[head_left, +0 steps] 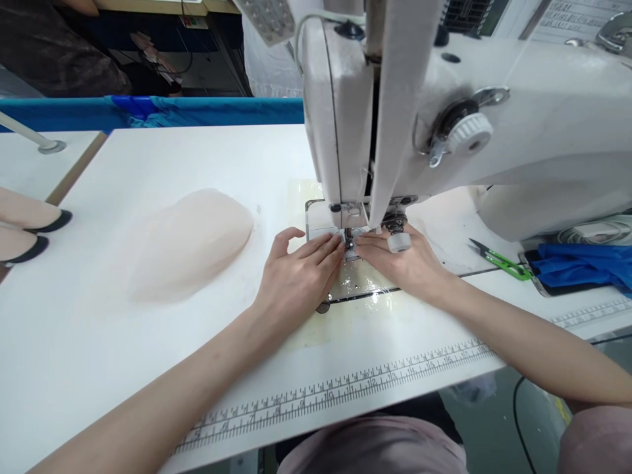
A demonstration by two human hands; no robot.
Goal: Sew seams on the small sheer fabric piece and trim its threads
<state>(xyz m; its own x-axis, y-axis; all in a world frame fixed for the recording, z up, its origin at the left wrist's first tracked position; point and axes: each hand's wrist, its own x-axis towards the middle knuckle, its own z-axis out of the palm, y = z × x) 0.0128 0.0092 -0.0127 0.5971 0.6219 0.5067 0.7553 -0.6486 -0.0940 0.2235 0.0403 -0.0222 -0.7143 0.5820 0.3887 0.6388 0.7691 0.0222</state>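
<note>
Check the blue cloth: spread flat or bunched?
Bunched: the blue cloth lies in heaped folds and creases, right of the green snips.

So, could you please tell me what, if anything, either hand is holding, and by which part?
That cannot be told: the bare left hand and bare right hand lie either side of the small metal presser foot, hiding anything beneath.

The ruler strip (353, 388) along the white tabletop (74, 349) shows numbers including 10, 12, 13, 14

Green snips (508, 265) just beside crumpled blue cloth (580, 263).
</note>
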